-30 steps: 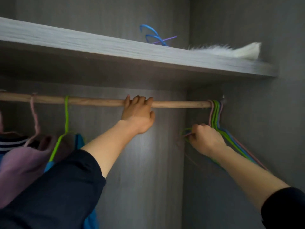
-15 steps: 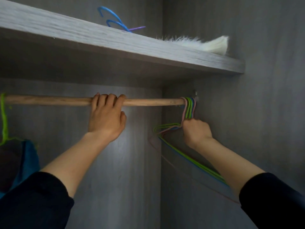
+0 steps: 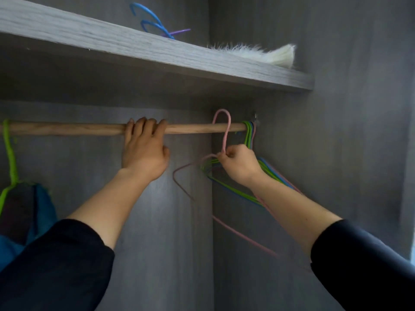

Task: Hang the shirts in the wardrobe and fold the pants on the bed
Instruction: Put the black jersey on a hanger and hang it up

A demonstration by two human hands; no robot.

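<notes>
Far left, I see a blue garment (image 3: 46, 212) hanging from a thin green hanger (image 3: 10, 153) on the round wooden rod (image 3: 67, 129). At centre, my left hand (image 3: 143, 153) curls over the rod. Right of it, my right hand (image 3: 239, 166) pinches a slim pink hanger (image 3: 227, 133) by its neck, beside bunched green hangers (image 3: 248, 135).

No text, label, brand, number or sign can be read anywhere in this frame
</notes>
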